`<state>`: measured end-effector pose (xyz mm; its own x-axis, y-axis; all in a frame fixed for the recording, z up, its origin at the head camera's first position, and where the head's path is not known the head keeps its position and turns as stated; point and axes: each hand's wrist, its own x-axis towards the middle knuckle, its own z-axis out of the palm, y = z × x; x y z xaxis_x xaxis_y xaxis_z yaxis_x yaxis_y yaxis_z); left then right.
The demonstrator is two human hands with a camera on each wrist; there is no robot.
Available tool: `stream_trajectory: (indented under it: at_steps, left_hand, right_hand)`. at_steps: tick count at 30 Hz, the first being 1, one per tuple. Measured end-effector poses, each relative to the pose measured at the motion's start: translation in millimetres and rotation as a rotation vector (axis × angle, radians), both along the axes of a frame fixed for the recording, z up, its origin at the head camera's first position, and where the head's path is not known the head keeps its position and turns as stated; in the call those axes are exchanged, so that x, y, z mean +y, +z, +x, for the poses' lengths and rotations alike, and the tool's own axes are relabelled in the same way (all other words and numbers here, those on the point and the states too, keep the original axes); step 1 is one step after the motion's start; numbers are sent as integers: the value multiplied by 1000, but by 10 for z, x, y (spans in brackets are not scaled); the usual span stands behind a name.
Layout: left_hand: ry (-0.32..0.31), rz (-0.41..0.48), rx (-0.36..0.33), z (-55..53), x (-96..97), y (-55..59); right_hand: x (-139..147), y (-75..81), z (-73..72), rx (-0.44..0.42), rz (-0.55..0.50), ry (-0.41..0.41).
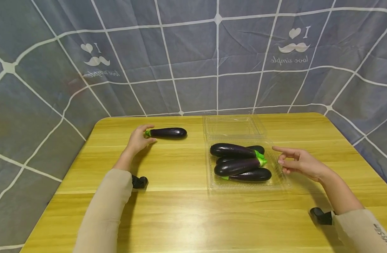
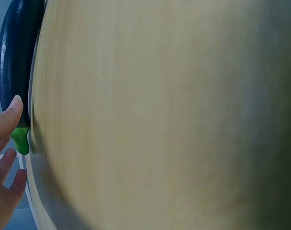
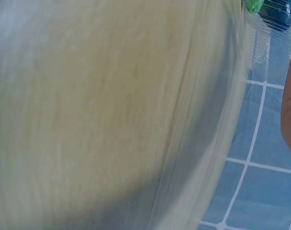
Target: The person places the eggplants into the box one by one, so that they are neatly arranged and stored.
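A single dark purple eggplant (image 1: 169, 133) lies at the back left of the table, its green stem toward my left hand (image 1: 138, 139). The left thumb and fingers are spread on either side of that stem, without closing on it; the left wrist view shows the fingers beside the green cap (image 2: 21, 140). Several more eggplants (image 1: 236, 167) are piled in a clear plastic clamshell box (image 1: 214, 183) right of centre. My right hand (image 1: 302, 164) hovers at the box's right side, index finger pointing toward it and the other fingers loosely bent, holding nothing.
The box's clear lid (image 1: 233, 127) is folded back flat behind it on the wooden table (image 1: 177, 211). A grey curtain (image 1: 193, 56) with white lines hangs round the table's back and sides. Black wrist mounts (image 1: 139, 182) stick out by both sleeves.
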<state>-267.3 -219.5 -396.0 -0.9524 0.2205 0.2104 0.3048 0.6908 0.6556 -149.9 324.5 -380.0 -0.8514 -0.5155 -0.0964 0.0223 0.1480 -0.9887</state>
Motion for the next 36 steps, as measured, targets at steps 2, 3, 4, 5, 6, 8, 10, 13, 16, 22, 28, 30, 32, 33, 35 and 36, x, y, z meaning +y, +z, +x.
stream_trajectory:
  at_steps: [2,3,4,5,6,8,10,13,16,22,28,30,32,33,35,36]
  left_hand:
    - [0,-9,7,-9,-4,-8]
    - [0,-18,8,-15,-3,-12]
    - [0,-25,6,-23,1,-13]
    - [0,-32,5,-34,5,-19]
    - [1,-39,5,-48,9,-24]
    - [0,-47,-11,-90,32,-26]
    - [-2,-59,-13,-113,49,-30]
    - [3,-65,-28,-118,62,-46]
    - [5,-59,-32,-106,42,-76]
    - [-5,-41,-25,-118,2,-93]
    - [-57,-16,-68,-78,-13,-69]
    - [-64,-24,-74,-67,-28,-65]
    - [-63,-28,-87,-57,-42,-62]
    - [-63,-30,-92,-53,-48,-61]
    - [-69,-30,-99,-43,-59,-60]
    - [-69,-26,-105,-40,-63,-61]
  right_hand:
    - [-3,-4,0,-2,7,-7]
    - [-4,-6,-1,-3,10,-10]
    - [-5,-7,-1,-1,11,-11]
    - [-4,-10,-2,0,11,-13]
    - [-4,-13,-1,2,10,-13]
    - [4,3,-3,8,13,-17]
    - [10,8,2,11,19,-18]
    - [15,-9,22,9,24,-23]
    - [16,-43,28,7,23,-16]
    - [24,-43,1,12,25,-2]
    - [22,-27,1,14,31,-8]
    - [18,-24,-3,11,34,-8]
    - [11,-22,-7,8,32,-7]
    - [8,-21,-9,7,30,-7]
    - [2,-20,-12,7,29,-7]
    - [0,-20,-13,6,28,-6]
